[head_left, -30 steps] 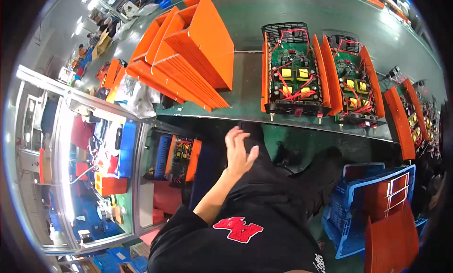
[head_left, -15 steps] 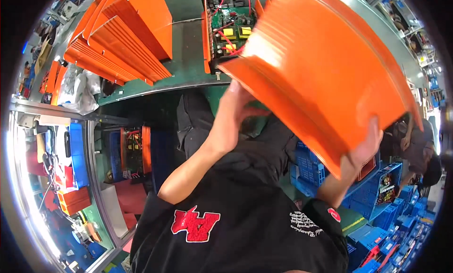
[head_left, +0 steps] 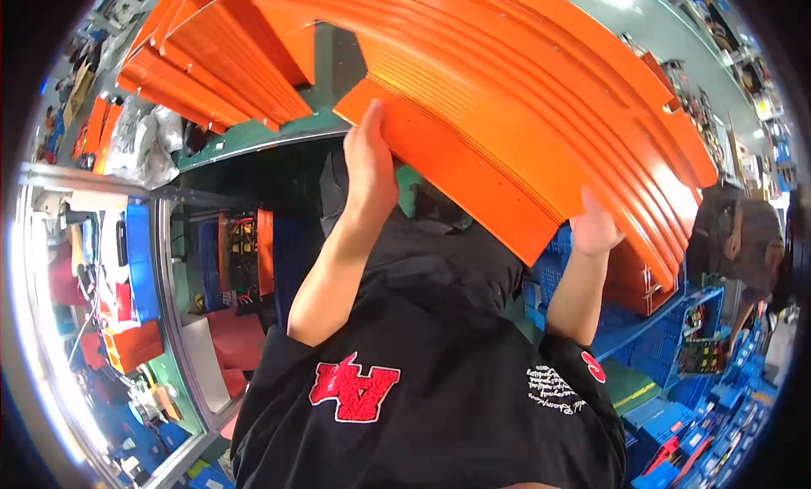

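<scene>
A large ribbed orange metal cover (head_left: 490,126) is raised in front of me, tilted, with its bent lower flange toward me. My left hand (head_left: 370,164) grips the flange's left end, its other fingers partly hidden behind the metal. Near the right end, my right hand (head_left: 595,225) holds the cover by its lower edge, with fingers against the ribbed face. More orange ribbed panels (head_left: 228,62) stand together on the green workbench (head_left: 262,149) to the left. The cover hides much of the bench behind it.
Clear plastic bags (head_left: 144,143) lie at the bench's left edge. A metal-framed shelf (head_left: 165,261) with parts stands at my left. Blue crates (head_left: 667,421) crowd the lower right, and another person (head_left: 739,244) is at the right edge.
The orange cover has swung over, so its ribbed side and flange now face me. It has shifted up and left, covering the open circuit-board unit on the bench. Both hands moved with it.
</scene>
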